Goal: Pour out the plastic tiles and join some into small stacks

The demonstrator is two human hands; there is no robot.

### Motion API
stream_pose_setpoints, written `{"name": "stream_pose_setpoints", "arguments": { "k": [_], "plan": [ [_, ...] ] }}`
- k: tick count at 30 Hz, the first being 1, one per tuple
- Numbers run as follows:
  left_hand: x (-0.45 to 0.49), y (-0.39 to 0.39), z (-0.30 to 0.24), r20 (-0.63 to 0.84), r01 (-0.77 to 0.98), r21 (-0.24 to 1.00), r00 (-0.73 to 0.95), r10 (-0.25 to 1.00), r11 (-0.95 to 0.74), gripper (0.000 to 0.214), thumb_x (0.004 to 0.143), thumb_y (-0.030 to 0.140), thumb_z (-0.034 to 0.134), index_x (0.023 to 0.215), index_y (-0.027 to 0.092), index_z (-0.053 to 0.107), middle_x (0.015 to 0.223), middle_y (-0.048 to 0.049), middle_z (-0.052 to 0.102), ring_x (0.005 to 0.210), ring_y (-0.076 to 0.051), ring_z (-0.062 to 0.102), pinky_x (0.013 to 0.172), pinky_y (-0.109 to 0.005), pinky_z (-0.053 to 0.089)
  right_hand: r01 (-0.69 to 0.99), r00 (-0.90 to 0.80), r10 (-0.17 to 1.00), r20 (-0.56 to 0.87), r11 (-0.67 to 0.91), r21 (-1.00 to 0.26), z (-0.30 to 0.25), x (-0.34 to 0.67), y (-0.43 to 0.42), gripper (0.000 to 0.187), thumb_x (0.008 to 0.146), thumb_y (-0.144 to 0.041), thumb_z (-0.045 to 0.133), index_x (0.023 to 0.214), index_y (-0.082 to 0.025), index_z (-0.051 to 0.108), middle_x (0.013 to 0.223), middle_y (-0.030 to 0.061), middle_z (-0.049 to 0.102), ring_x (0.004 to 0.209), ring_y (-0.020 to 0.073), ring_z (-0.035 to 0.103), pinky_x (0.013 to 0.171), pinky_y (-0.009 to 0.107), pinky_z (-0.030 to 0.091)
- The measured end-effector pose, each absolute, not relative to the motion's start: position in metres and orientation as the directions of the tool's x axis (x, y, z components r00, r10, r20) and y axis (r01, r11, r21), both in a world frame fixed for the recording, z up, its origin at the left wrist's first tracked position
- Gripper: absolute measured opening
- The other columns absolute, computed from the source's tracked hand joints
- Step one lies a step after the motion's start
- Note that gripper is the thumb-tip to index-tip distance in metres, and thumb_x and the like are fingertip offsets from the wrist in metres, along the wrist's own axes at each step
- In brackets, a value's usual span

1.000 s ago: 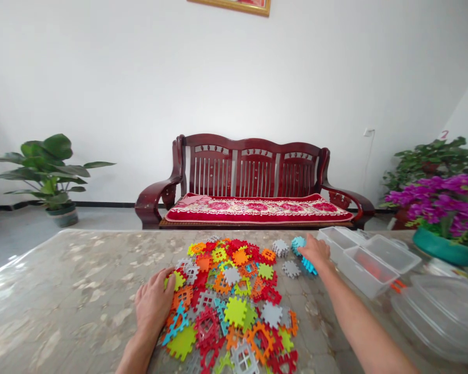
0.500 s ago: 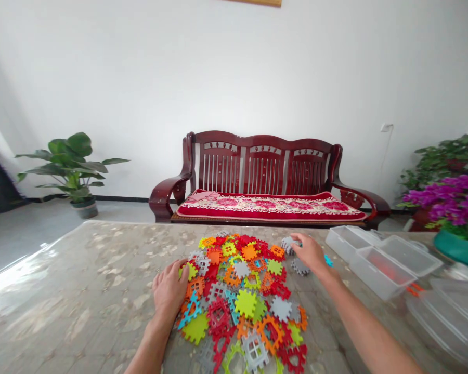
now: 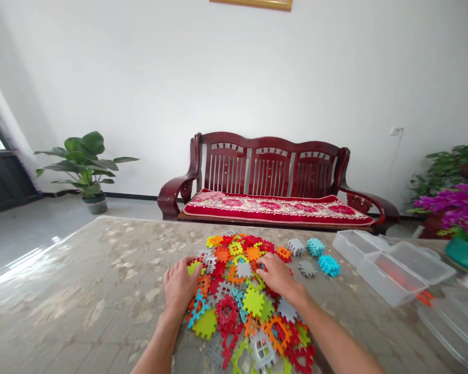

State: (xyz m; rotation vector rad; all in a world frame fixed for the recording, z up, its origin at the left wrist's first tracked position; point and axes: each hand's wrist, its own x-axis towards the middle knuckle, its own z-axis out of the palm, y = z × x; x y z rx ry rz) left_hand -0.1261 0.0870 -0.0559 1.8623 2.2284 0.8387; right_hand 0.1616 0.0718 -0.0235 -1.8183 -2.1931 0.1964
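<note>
A heap of toothed plastic building plates (image 3: 228, 314) in red, orange, lime, grey and blue lies on the table. My left hand (image 3: 180, 283) rests along the heap's left edge, fingers stretched forward and thumb beside a lime plate (image 3: 195, 267). Over the heap's right side reaches my right hand (image 3: 276, 274), thumb and forefinger a little apart, just right of a pale grey plate (image 3: 244, 269). What lies under its fingers is mostly hidden. Right of the heap stand two grey plate stacks (image 3: 296, 247) and two blue plate stacks (image 3: 329, 265).
A clear divided plastic box (image 3: 390, 278) stands at the right, with red-orange pieces inside and some beside it. Clear lids (image 3: 454, 327) lie nearer me. Purple flowers in a teal pot (image 3: 464, 253) stand at the far right. Beyond the patterned tablecloth (image 3: 101, 291) is a wooden bench (image 3: 171, 195).
My right hand has left the grey stack and moved left onto the heap, uncovering the blue stacks. My left hand stays by the lime plate. The view has turned slightly left.
</note>
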Motion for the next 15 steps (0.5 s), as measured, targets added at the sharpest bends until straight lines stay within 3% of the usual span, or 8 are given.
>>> {"name": "stream_pose_setpoints", "arguments": {
  "k": [5, 8, 11, 15],
  "plan": [
    [-0.128, 0.086, -0.056, 0.245, 0.847, 0.522, -0.260, 0.934, 0.099, 0.029, 0.090, 0.038, 0.046, 0.109, 0.024, 0.062, 0.111, -0.0053, 0.071, 0.112, -0.025, 0.060, 0.106, -0.042, 0.031, 0.855, -0.269, 0.954, 0.131, 0.299, -0.423, -0.021, 0.151, 0.067, 0.027, 0.083, -0.021, 0.053, 0.101, -0.025, 0.073, 0.106, 0.0029, 0.071, 0.102, 0.0173, 0.062, 0.091, 0.026, 0.043],
    [-0.130, 0.086, -0.055, 0.256, 0.843, 0.527, -0.272, 0.928, 0.102, 0.028, 0.092, 0.034, 0.041, 0.107, 0.026, 0.064, 0.110, -0.0048, 0.071, 0.112, -0.024, 0.060, 0.105, -0.041, 0.032, 0.858, -0.123, 0.980, 0.154, 0.183, -0.480, -0.020, 0.165, 0.076, 0.032, 0.082, -0.014, 0.050, 0.103, -0.023, 0.072, 0.108, 0.0025, 0.071, 0.102, 0.0158, 0.063, 0.092, 0.025, 0.043],
    [-0.131, 0.086, -0.055, 0.270, 0.855, 0.503, -0.293, 0.917, 0.125, 0.032, 0.094, 0.032, 0.038, 0.112, 0.024, 0.063, 0.113, -0.0072, 0.070, 0.114, -0.025, 0.059, 0.105, -0.043, 0.032, 0.925, 0.007, 0.991, 0.133, 0.045, -0.378, -0.018, 0.184, 0.084, 0.031, 0.079, -0.014, 0.053, 0.102, -0.023, 0.072, 0.106, 0.0040, 0.071, 0.101, 0.0183, 0.063, 0.090, 0.028, 0.043],
    [-0.131, 0.087, -0.056, 0.276, 0.861, 0.486, -0.311, 0.909, 0.147, 0.035, 0.095, 0.030, 0.035, 0.117, 0.024, 0.062, 0.120, -0.0067, 0.068, 0.117, -0.024, 0.057, 0.105, -0.043, 0.032, 0.976, -0.100, 0.993, 0.067, 0.111, -0.188, -0.014, 0.194, 0.087, 0.031, 0.074, -0.022, 0.062, 0.104, -0.023, 0.072, 0.108, 0.0066, 0.069, 0.107, 0.0224, 0.058, 0.091, 0.030, 0.040]
  ]
}}
